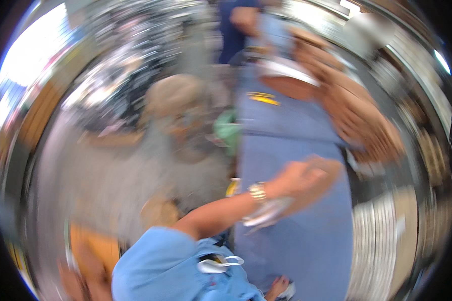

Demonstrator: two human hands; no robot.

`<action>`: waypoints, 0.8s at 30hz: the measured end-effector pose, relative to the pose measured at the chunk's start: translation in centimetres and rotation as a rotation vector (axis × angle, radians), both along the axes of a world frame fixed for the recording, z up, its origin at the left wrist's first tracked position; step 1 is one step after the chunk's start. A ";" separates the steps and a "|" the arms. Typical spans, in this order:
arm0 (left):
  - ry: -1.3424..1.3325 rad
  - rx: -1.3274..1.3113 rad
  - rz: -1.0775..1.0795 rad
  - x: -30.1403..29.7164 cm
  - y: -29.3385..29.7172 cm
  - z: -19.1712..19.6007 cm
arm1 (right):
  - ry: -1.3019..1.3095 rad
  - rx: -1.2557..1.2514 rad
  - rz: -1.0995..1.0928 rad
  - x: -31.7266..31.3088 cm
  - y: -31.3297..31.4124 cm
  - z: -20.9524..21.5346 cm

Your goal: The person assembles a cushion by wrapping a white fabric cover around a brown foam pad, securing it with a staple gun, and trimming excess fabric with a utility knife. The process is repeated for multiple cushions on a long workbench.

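Observation:
My left arm, in a light blue sleeve with a gold watch (pixel 257 192) at the wrist, reaches across a long blue-topped table (pixel 296 256). My left hand (pixel 299 176) is smeared by motion, its fingers closed on a thin brown piece (pixel 330 169), whose material I cannot make out. Below the wrist shows a crumpled white thing (pixel 268 213); whether it is held is unclear. At the lower edge my right hand (pixel 277 287) is partly in view, fingers curled beside something small and white (pixel 289 291).
A brown stack (pixel 354 103) hangs over the table's right edge. Nearby lie a brown piece with a white edge (pixel 289 72) and a yellow tool (pixel 263 98). Another person's hand (pixel 245 20) is at the far end. Stacked sheets (pixel 379 241) stand right; a blurred pile (pixel 120 75) lies left.

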State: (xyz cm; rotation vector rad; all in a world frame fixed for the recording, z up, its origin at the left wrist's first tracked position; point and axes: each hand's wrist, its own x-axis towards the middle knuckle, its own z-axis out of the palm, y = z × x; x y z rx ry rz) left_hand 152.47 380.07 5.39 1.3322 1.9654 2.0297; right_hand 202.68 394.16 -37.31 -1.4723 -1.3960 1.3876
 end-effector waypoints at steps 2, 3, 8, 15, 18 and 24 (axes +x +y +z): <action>0.059 -0.143 -0.023 -0.3 -2.4 0.8 | 0.054 -0.209 0.030 -6.8 -5.5 8.9; 0.065 -0.145 -0.077 -0.1 -2.5 1.8 | 0.050 -0.095 0.066 -6.6 -5.9 9.6; 0.044 -0.226 -0.297 1.4 -0.5 4.1 | -0.052 -0.041 -0.085 -10.8 -10.7 15.1; 0.129 -0.246 -0.611 3.9 5.9 3.7 | 0.067 0.698 -0.120 -22.6 -5.3 38.8; 0.203 -0.253 -0.718 5.7 7.0 3.9 | 0.096 1.084 -0.124 -27.4 -2.0 45.3; 0.123 -0.215 -0.782 4.0 4.3 3.9 | 0.027 0.893 0.148 -32.5 0.3 44.5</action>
